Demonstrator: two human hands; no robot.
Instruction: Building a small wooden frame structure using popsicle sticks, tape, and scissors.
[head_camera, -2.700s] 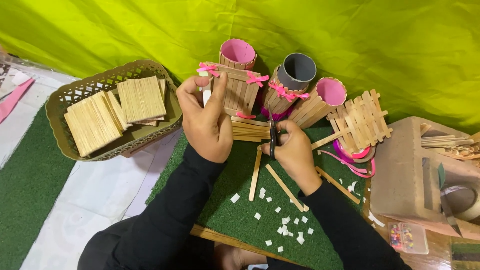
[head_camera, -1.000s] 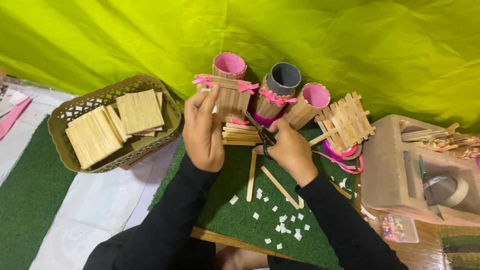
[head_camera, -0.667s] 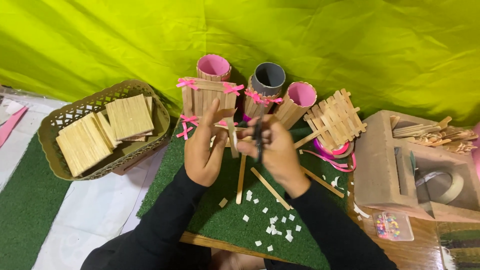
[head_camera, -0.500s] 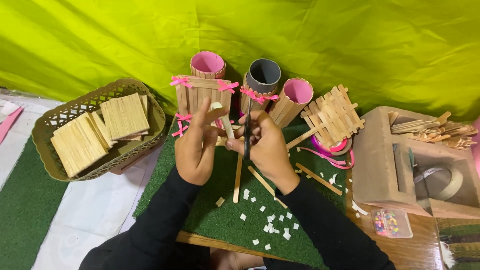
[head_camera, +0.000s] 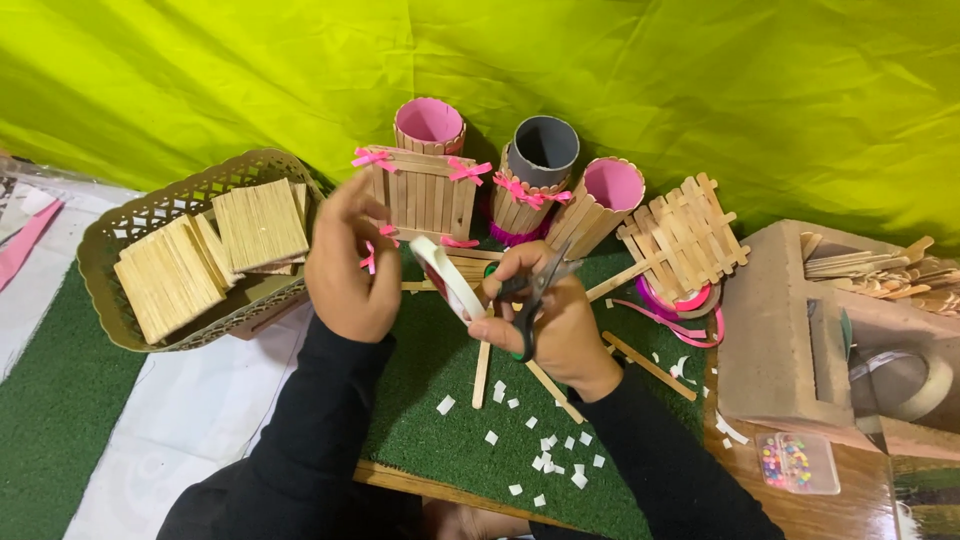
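The right hand (head_camera: 555, 325) grips small black-handled scissors (head_camera: 532, 300) just in front of the flat wooden-stick panel with pink bows (head_camera: 420, 195). The left hand (head_camera: 345, 270), left of that panel's front, seems to pinch a white tape roll (head_camera: 447, 278), its fingers half spread. White paper scraps (head_camera: 545, 455) lie nearer on the green turf mat (head_camera: 430, 440).

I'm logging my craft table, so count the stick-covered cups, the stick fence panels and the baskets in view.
Stick-covered cups: 3 (pink-lined, grey-lined, pink-lined tilted)
Stick fence panels: 2 (bowed one, lattice one)
Baskets: 1
Total: 6
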